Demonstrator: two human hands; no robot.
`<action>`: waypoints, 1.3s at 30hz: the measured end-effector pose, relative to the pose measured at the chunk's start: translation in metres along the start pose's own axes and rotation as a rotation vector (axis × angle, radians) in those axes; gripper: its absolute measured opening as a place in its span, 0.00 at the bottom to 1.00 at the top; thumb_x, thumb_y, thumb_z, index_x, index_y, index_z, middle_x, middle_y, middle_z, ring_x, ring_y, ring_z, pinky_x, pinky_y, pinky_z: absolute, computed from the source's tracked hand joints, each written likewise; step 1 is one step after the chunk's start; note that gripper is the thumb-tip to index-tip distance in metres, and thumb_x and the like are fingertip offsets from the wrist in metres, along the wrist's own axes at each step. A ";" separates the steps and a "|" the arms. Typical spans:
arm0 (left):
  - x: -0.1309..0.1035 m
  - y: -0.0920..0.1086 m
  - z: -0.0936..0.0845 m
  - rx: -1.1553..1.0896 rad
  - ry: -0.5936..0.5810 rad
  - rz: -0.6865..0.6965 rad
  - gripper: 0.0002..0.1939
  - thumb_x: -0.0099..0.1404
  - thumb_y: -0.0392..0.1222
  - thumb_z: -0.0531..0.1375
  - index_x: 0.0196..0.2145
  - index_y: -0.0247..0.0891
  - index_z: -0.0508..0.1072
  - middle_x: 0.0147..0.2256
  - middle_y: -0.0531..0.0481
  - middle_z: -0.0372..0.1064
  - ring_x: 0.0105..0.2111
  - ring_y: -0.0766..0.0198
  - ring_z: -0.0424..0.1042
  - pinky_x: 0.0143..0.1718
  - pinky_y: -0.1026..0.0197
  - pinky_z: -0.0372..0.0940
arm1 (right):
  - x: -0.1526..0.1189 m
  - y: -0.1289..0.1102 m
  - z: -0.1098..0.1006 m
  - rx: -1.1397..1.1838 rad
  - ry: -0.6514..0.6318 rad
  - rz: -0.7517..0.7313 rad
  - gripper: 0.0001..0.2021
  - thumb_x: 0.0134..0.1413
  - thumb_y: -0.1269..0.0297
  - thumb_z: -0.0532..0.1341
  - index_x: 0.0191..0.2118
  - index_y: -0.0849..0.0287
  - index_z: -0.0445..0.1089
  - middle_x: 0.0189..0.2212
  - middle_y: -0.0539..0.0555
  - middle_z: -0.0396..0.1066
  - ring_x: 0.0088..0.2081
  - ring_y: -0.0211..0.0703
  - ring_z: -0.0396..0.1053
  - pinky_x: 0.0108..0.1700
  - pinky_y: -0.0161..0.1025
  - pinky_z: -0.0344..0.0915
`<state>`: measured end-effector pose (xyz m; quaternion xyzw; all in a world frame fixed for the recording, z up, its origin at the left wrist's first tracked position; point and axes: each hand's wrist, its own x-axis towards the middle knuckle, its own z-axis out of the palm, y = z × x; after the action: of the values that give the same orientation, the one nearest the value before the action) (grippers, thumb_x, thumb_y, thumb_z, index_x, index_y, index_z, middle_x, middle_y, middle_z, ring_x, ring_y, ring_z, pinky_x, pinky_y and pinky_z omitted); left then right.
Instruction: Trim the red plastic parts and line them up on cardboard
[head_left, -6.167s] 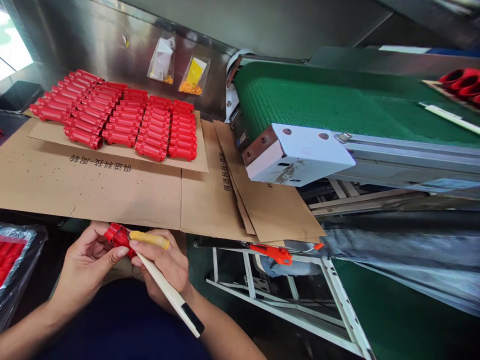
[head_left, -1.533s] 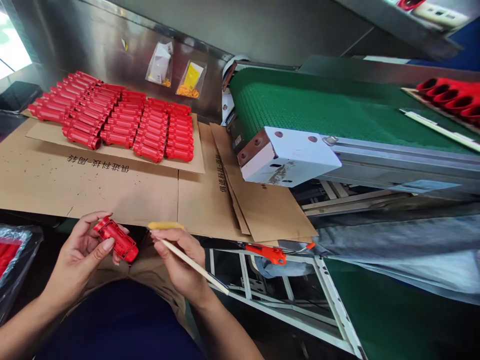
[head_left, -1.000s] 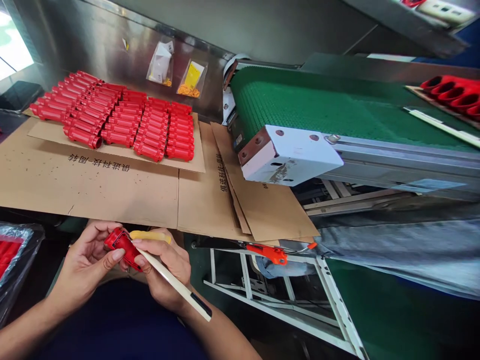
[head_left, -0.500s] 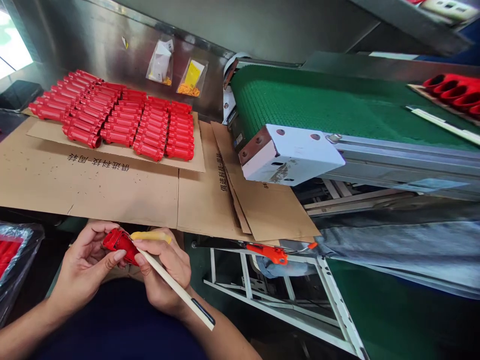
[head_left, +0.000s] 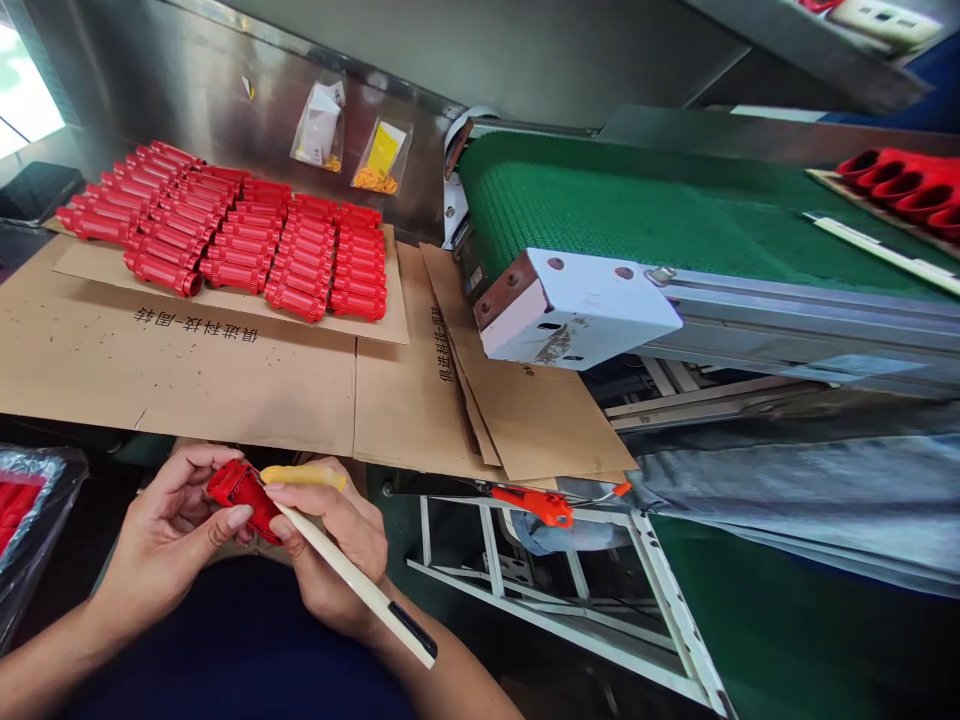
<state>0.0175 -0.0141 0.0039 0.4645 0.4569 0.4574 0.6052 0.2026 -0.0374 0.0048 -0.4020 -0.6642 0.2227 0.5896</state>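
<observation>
My left hand [head_left: 169,530] is closed around a red ribbed tube-shaped part [head_left: 238,490], thumb on its near side and fingers behind. The part tilts, its wider end up and to the left. In my right hand [head_left: 341,545] is a slim cream stick-like tool [head_left: 367,590] with a black piece near its lower end. The tool's upper end meets the side of the red part; its very tip is too small to make out. A yellow cover [head_left: 304,475] sits on my right index finger. My right fingertips touch the red part's lower end.
Rows of similar red parts [head_left: 232,235] lie on cardboard [head_left: 300,390]. Behind are small bags [head_left: 382,155] with yellow rings. A green conveyor belt [head_left: 637,200] runs right, carrying another cream stick [head_left: 877,250]. An orange-handled tool [head_left: 532,503] hangs below the cardboard. A person's jeans [head_left: 810,490] show at right.
The red part has turned slightly in my left hand. The lower end of the cream tool has shifted a little right and down. Both hands keep their hold.
</observation>
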 end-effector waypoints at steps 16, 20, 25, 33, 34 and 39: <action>-0.001 -0.003 0.006 0.314 0.193 0.413 0.17 0.57 0.32 0.74 0.42 0.44 0.78 0.36 0.56 0.79 0.31 0.66 0.83 0.35 0.70 0.78 | -0.002 0.005 0.010 -0.283 -0.084 -0.251 0.17 0.71 0.76 0.61 0.62 0.63 0.70 0.49 0.67 0.81 0.51 0.55 0.79 0.50 0.53 0.82; -0.001 -0.001 0.000 0.148 0.207 0.163 0.19 0.59 0.40 0.77 0.44 0.43 0.77 0.36 0.54 0.80 0.27 0.64 0.81 0.29 0.65 0.78 | -0.003 0.003 0.004 -0.043 -0.026 -0.015 0.12 0.72 0.70 0.63 0.57 0.54 0.73 0.49 0.60 0.82 0.51 0.52 0.80 0.53 0.53 0.80; 0.008 -0.001 -0.009 -0.209 0.024 -0.044 0.21 0.60 0.44 0.78 0.48 0.40 0.78 0.39 0.48 0.81 0.25 0.64 0.78 0.26 0.63 0.77 | -0.004 0.007 -0.006 0.481 0.056 0.444 0.14 0.68 0.50 0.70 0.47 0.55 0.76 0.47 0.61 0.84 0.49 0.51 0.84 0.51 0.49 0.81; 0.009 -0.003 -0.005 -0.257 0.000 -0.085 0.20 0.62 0.43 0.77 0.50 0.41 0.80 0.42 0.44 0.82 0.30 0.60 0.79 0.28 0.63 0.78 | -0.005 0.013 -0.008 0.744 0.088 0.456 0.12 0.66 0.54 0.73 0.45 0.55 0.76 0.43 0.58 0.86 0.42 0.47 0.85 0.48 0.45 0.81; 0.009 -0.004 -0.007 -0.233 0.000 -0.084 0.20 0.63 0.43 0.77 0.51 0.42 0.80 0.43 0.44 0.82 0.32 0.60 0.80 0.29 0.62 0.78 | -0.005 0.013 -0.009 0.745 0.077 0.443 0.12 0.66 0.54 0.73 0.45 0.55 0.76 0.43 0.58 0.86 0.43 0.47 0.85 0.48 0.46 0.81; 0.010 -0.007 -0.013 -0.209 -0.029 -0.088 0.20 0.63 0.41 0.76 0.52 0.43 0.81 0.46 0.43 0.81 0.33 0.61 0.79 0.35 0.60 0.79 | -0.001 0.013 -0.012 0.790 0.014 0.460 0.13 0.64 0.53 0.74 0.44 0.56 0.76 0.44 0.60 0.85 0.40 0.47 0.84 0.47 0.48 0.81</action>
<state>0.0073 -0.0033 -0.0064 0.3846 0.4179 0.4688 0.6765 0.2173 -0.0327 -0.0037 -0.2847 -0.4179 0.5814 0.6374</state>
